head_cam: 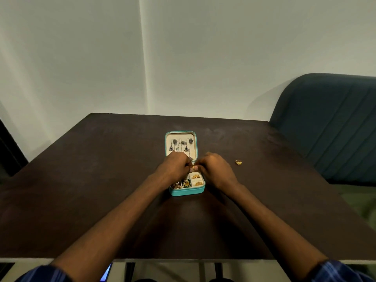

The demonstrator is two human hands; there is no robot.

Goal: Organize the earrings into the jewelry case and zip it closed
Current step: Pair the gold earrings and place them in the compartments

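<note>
A small teal jewelry case (187,191) lies open in the middle of the dark table. Its cream lid (194,152) holds several dark dangling earrings. The lower tray holds gold earrings (196,176) in its compartments. My left hand (176,166) and my right hand (215,169) meet over the case's hinge area. Their fingertips together pinch a small gold earring (193,166). One more gold earring (238,162) lies loose on the table to the right of the case.
The dark brown table (101,180) ends at a near edge just in front of me. A dark teal padded chair (329,127) stands at the table's right side. A plain pale wall rises behind.
</note>
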